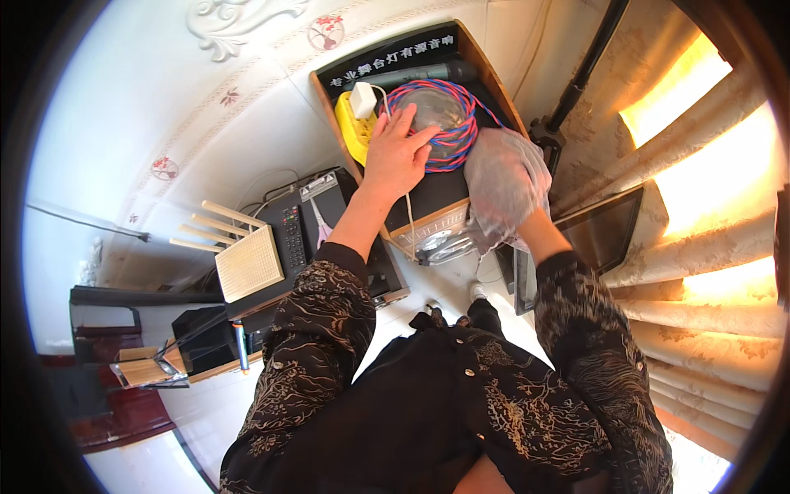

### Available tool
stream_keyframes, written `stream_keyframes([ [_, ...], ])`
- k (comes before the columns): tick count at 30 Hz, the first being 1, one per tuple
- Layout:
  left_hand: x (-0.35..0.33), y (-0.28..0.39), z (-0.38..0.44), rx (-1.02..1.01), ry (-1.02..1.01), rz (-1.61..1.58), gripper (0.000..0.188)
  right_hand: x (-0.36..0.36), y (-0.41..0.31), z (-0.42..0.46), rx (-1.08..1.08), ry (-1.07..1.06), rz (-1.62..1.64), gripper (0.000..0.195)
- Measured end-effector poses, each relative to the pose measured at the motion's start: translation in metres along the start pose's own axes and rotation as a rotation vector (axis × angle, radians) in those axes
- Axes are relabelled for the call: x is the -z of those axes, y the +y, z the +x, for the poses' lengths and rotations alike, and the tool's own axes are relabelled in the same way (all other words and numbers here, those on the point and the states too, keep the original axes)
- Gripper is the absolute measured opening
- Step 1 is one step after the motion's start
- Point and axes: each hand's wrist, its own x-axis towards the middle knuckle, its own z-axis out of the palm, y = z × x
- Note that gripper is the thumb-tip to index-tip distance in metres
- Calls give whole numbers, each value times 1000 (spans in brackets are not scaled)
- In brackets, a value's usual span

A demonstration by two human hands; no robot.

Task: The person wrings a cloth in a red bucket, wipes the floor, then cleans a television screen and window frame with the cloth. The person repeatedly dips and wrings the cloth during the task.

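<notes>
My left hand [401, 148] rests with spread fingers on the left part of a coil of twisted red and blue wire [472, 117]. The coil lies on the black top of a wooden-sided cabinet [432, 191]. My right hand is wrapped in a thin greyish cloth [503, 179] at the cabinet's right edge, right of the coil; its fingers are hidden. Left of my left hand is a yellow power strip [350, 129] with a white plug adapter [363, 100] in it. Behind the coil lies a microphone [419, 74].
A cream router [250, 262] with several antennas, a black remote control [292, 238] and scissors with pinkish handles [323, 231] lie on the lower black surface at left. A black stand pole [577, 86] and patterned curtains [685, 247] are at right. A white cable hangs over the cabinet's front.
</notes>
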Motion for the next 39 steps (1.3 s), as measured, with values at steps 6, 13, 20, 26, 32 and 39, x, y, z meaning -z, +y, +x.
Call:
stream_keyframes([
  [6,31,-38,0,343,221,-137,41,-32,-42,-83,-69,-293,503,53],
  [13,65,-61,-6,916,-127,-51,63,-59,-100,-97,-98,-503,1018,49],
  [20,54,-45,-5,873,-231,-3,70,-58,-113,-84,-20,-680,1153,46],
  [26,36,-35,-7,987,21,-163,66,-63,-104,-79,85,-741,941,43],
  [32,26,-61,-10,1101,176,-591,76,-41,-138,-84,-212,-831,1673,41],
  [39,91,-70,22,1125,258,-1295,68,-17,-163,-64,239,-443,794,31],
])
